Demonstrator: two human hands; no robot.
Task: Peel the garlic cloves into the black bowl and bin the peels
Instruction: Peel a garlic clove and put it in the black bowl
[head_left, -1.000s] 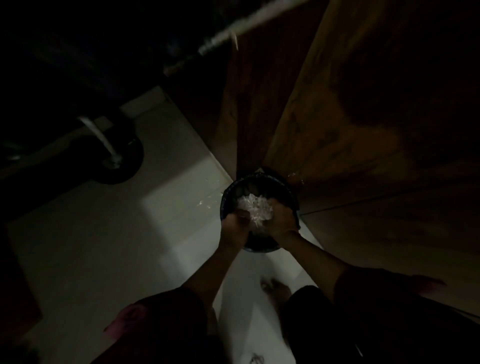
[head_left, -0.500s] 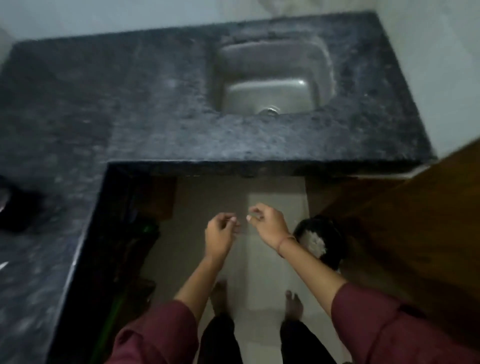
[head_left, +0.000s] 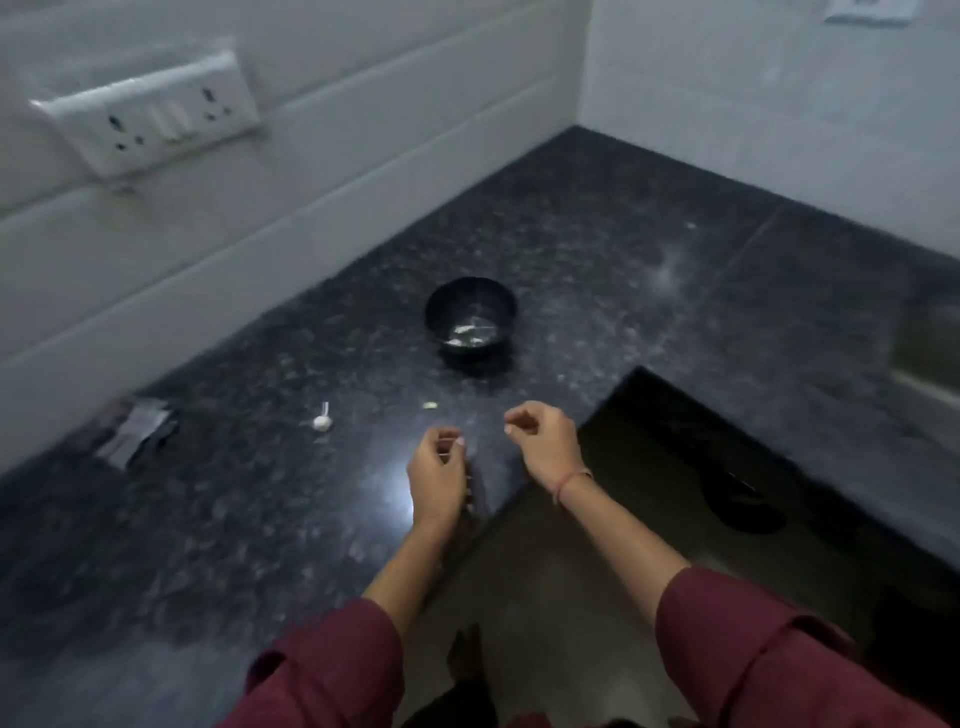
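A dark speckled stone countertop runs in an L round a patch of dim floor, backed along its far edges by pale tiled walls that meet in a corner. On the wall above the countertop's left stretch is a white switch-and-socket plate, and part of a second white plate shows high above its right stretch. A blurred, crumpled grey and black packet lies on the countertop near its left wall, and a steel sink is set into its right end, cut off by the frame edge.
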